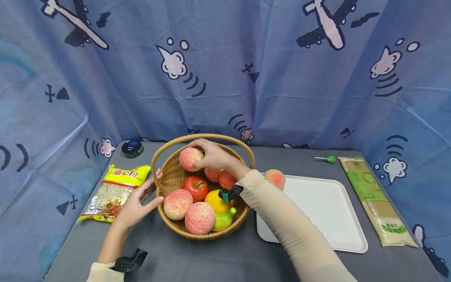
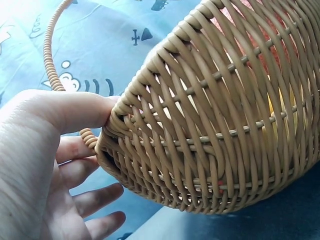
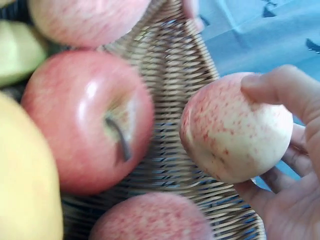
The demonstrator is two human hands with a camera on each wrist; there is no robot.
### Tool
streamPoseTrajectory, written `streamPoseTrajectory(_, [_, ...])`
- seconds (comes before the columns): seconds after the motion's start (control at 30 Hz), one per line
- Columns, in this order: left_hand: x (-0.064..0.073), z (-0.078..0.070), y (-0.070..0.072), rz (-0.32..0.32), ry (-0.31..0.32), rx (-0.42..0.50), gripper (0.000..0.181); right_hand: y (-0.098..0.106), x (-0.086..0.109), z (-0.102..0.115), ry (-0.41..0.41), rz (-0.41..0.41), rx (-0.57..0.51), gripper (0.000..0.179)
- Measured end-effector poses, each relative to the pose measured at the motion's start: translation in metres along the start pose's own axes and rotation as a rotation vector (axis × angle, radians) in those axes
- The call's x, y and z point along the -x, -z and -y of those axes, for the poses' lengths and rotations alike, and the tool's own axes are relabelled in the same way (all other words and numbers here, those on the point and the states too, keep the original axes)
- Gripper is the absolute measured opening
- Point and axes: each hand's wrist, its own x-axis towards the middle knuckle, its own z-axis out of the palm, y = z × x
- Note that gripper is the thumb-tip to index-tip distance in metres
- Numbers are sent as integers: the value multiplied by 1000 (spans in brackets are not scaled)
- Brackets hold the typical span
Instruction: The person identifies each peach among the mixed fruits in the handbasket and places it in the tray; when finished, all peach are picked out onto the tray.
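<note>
My right hand point(image 1: 213, 154) holds a pink-and-cream peach point(image 1: 190, 159), thumb on one side and fingers round the other, over the far left part of the wicker basket point(image 1: 165, 218). With the thumb at the rim and the index finger round past the handle base, my left hand point(image 1: 135, 205) grips the basket's left end; its other fingers are spread loosely beside the weave. Inside the basket lie a red apple point(image 1: 195, 188), several more peaches point(image 1: 178, 204), a yellow fruit point(image 1: 216, 201) and a yellow-green fruit point(image 1: 222, 220). The right forearm partly hides the basket's right side.
A white tray point(image 1: 318, 213) stands right of the basket, with a peach point(image 1: 275, 178) at its far left corner. Beyond it are a noodle packet point(image 1: 377, 199) and a green lollipop point(image 1: 330, 159). A yellow food bag point(image 1: 116, 192) and a round black tin point(image 1: 132, 148) lie left.
</note>
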Motion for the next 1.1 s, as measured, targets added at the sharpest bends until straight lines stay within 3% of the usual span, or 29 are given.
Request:
streamPoseTrajectory(0.23, [1, 0, 2, -1, -4, -2, 61, 8, 12, 18, 96, 13, -198, 62])
streamPoseTrajectory(0.47, [1, -2, 2, 12, 20, -4, 61, 13, 36, 34, 181, -35, -274, 63])
streamPoseTrajectory(0.73, [0, -2, 2, 16, 23, 5, 62, 15, 83, 43, 321, -104, -282, 65])
streamPoseTrajectory(0.9, [0, -2, 2, 6, 16, 23, 61, 13, 114, 43, 426, -179, -349, 66])
streamPoseTrajectory(1.1, [1, -1, 2, 10, 14, 31, 60, 17, 153, 34, 470, -259, -406, 69])
